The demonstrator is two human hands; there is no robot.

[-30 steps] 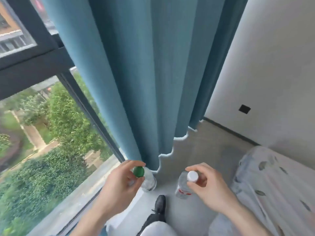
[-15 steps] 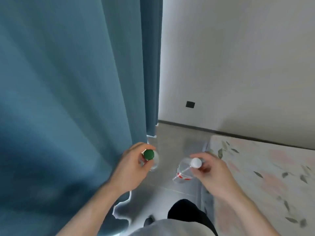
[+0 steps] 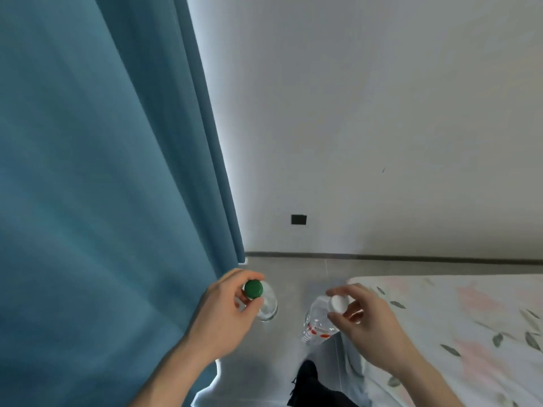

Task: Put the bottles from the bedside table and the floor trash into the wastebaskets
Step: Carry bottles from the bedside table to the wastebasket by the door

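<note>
My left hand (image 3: 223, 318) grips a clear plastic bottle with a green cap (image 3: 266, 304) by its neck, hanging upright above the grey floor. My right hand (image 3: 370, 327) pinches a second clear bottle with a white cap and a red-marked label (image 3: 317, 324) by its cap; this bottle hangs tilted, its bottom toward the lower left. The two bottles are apart, side by side, in the gap between curtain and bed. No wastebasket or bedside table is in view.
A long blue curtain (image 3: 102, 201) fills the left side down to the floor. A bed with a floral sheet (image 3: 455, 318) lies at the right. A white wall (image 3: 382, 127) with a dark socket (image 3: 298, 219) stands ahead. My dark shoe (image 3: 307, 374) is on the floor below.
The view has swung right, away from the window toward the wall and bed. Both hands keep hold of their bottles; the white-capped bottle now tilts more.
</note>
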